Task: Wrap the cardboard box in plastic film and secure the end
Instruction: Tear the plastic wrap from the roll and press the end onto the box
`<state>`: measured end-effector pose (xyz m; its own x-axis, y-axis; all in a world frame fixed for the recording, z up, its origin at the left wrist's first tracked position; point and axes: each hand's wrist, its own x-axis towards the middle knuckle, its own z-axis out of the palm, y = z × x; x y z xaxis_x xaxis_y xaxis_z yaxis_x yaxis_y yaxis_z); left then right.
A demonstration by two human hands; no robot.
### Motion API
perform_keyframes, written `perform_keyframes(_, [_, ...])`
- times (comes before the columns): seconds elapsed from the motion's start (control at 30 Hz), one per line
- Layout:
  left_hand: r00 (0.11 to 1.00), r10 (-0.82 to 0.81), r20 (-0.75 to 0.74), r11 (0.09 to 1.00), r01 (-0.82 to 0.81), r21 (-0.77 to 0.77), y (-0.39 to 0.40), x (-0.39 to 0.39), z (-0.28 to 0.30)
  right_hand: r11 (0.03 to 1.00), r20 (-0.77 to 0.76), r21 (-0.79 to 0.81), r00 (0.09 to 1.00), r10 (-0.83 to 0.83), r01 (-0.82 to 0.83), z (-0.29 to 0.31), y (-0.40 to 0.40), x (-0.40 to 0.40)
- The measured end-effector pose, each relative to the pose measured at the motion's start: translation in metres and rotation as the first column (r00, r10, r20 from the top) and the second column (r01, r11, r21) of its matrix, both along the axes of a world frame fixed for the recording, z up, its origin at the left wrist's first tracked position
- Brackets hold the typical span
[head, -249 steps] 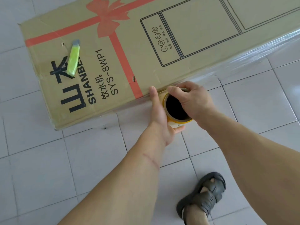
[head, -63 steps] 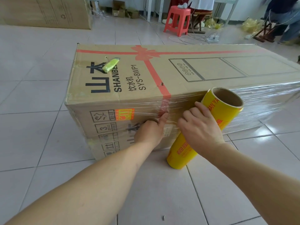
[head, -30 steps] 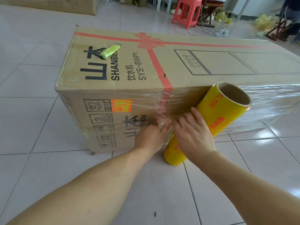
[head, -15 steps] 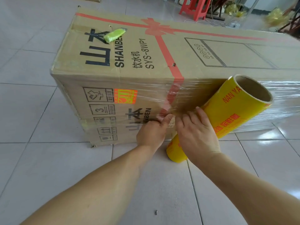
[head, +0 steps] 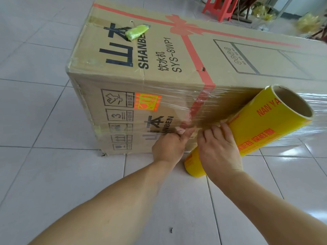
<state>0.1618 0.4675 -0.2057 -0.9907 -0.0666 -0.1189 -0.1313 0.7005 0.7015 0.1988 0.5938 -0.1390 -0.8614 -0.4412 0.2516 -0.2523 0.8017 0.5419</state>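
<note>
A long cardboard box [head: 159,68] with a red ribbon print lies on the tiled floor. Clear plastic film [head: 208,110] covers its near side from the ribbon stripe rightward. The yellow film roll [head: 261,128] leans tilted against that side, its lower end on the floor. My right hand [head: 218,149] rests on the roll's lower half, fingers against the film. My left hand [head: 169,147] is just left of it, fingers curled, thumb pressing the film's edge onto the box side.
A green utility knife [head: 137,31] lies on the box top near its left end. A red plastic stool [head: 221,7] and yellow bags stand at the back right. A small scrap [head: 171,230] lies on the white floor tiles in front.
The view has moved closer and lower toward the box. Both hands have stayed at the film's edge, with the roll tilting a little more to the right.
</note>
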Motion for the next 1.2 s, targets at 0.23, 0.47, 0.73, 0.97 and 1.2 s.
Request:
perform_keyframes(0.23, [1.0,0.016,0.009,1.0,-0.015,-0.014,0.003,0.001,0.001,1.0,0.029,0.014,1.0,0.002,-0.002,-0.005,-0.001,0.0])
perform_keyframes(0.47, [0.999,0.025,0.023,0.995,-0.023,-0.098,0.002,0.0,-0.001,1.0,0.007,-0.011,1.0,0.003,-0.003,-0.013,-0.006,-0.004])
perform_keyframes(0.73, [0.998,0.054,0.016,0.991,-0.051,-0.127,0.004,0.005,-0.008,0.999,-0.01,-0.041,1.0,-0.007,0.007,-0.022,-0.008,-0.003])
perform_keyframes(0.97, [0.998,0.06,0.019,0.987,-0.057,-0.147,0.002,0.004,-0.016,0.998,0.036,-0.067,0.999,0.022,-0.02,-0.025,-0.012,-0.004])
perform_keyframes(1.2, [0.99,0.101,0.103,0.995,-0.1,-0.016,0.0,0.006,-0.022,0.995,0.075,-0.074,0.995,-0.062,0.067,-0.024,-0.015,-0.009])
